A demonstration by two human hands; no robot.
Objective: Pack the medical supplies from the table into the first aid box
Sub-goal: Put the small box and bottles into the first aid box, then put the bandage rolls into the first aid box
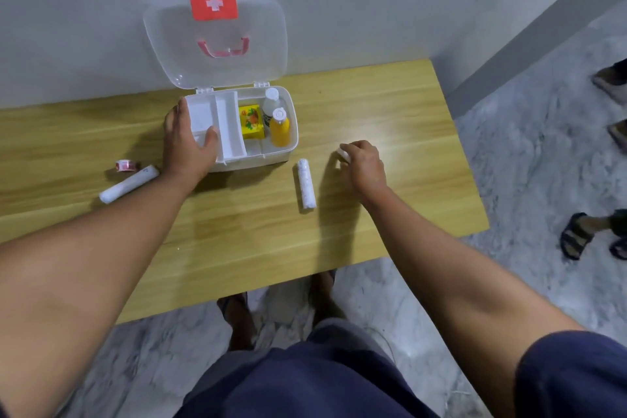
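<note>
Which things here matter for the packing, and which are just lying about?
For the job: first aid box, tape roll, left bandage roll, middle bandage roll, white item in right hand.
Just about: bystander's sandalled foot, marble floor.

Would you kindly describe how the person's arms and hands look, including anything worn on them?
The left hand and right hand are bare: no gloves, rings or watch show. Both forearms are uncovered. A dark navy short sleeve covers the right upper arm; no sleeve shows on the left arm.
</note>
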